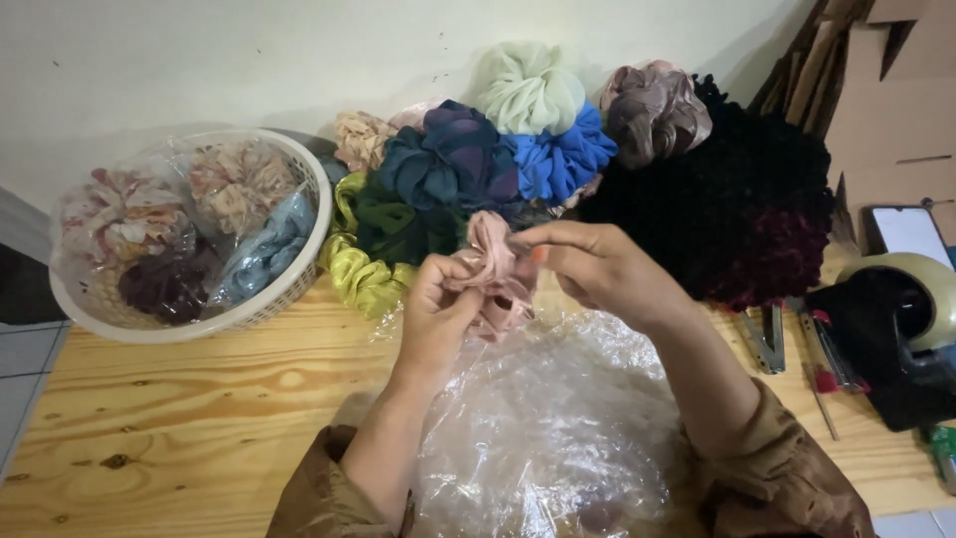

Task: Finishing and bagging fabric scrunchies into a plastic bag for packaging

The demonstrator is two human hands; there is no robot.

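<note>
White basket point(299, 284) holds bagged scrunchies point(189, 234); hands point(528, 279) grip a pink scrunchie point(495, 264).

Lighting's pretty soft and even here, kinda dim indoor light from above. The wall point(199, 60) goes grey toward the left corner. My hands point(528, 279) are a bit soft, slightly blurred. Clear plastic bag point(548, 428) on the tabletop point(179, 418) catches mild glare. Black pile point(737, 199) loses all detail. Edges bend a little, wide-lens style.
</note>
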